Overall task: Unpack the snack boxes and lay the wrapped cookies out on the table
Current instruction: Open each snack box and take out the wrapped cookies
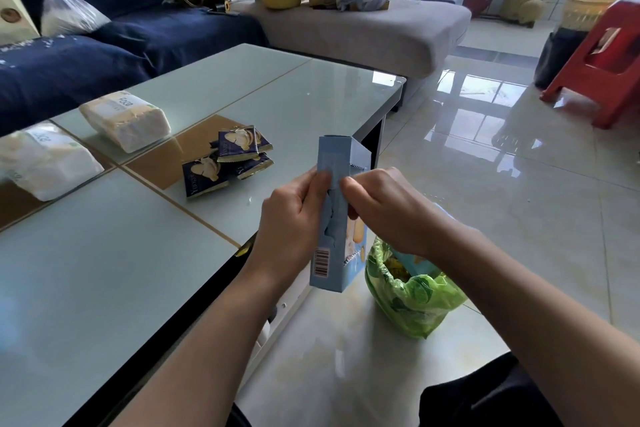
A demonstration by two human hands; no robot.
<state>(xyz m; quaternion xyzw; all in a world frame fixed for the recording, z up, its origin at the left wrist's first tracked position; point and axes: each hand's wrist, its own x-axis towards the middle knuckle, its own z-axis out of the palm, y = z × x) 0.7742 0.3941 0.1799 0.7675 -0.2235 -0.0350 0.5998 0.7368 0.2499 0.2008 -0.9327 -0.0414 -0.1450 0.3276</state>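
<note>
Light-blue cardboard snack box (334, 218) is held upright in the air off the near edge of the desk (104, 270), top flap open. The left hand (289, 215) has its grip grasping the box's left side; the right hand (388, 208) has its grip pinching the box's front edge near the top. Dark-blue wrapped cookies (230, 159) lie in a small overlapping pile on the desk. A green plastic bag (412, 291) sits on the floor below the box. Two tissue packs (124, 120) rest on the desk's far left.

2 bare forearms, no sleeves — dark trousers (485, 395) at the knees.
</note>
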